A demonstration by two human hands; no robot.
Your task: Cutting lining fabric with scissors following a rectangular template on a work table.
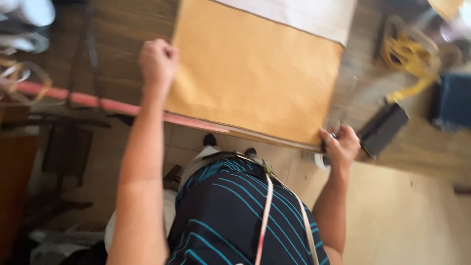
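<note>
A large sheet of brown paper [255, 68] lies on a wooden table [122, 54], with a white sheet [304, 14] under its far end. My left hand [157, 61] is closed in a fist at the paper's left edge and seems to grip it. At the paper's near right corner my right hand [341, 145] is closed around a thin metal tool [338, 125], possibly scissors; blur hides its shape. A measuring tape [267, 206] hangs from my neck over a dark shirt with blue stripes.
A dark flat block [382, 128] lies just right of my right hand. Farther right are a yellow tangle of strap [407, 56] and a blue cloth [454, 100]. The table's red front edge [73, 97] runs left. Tiled floor shows below.
</note>
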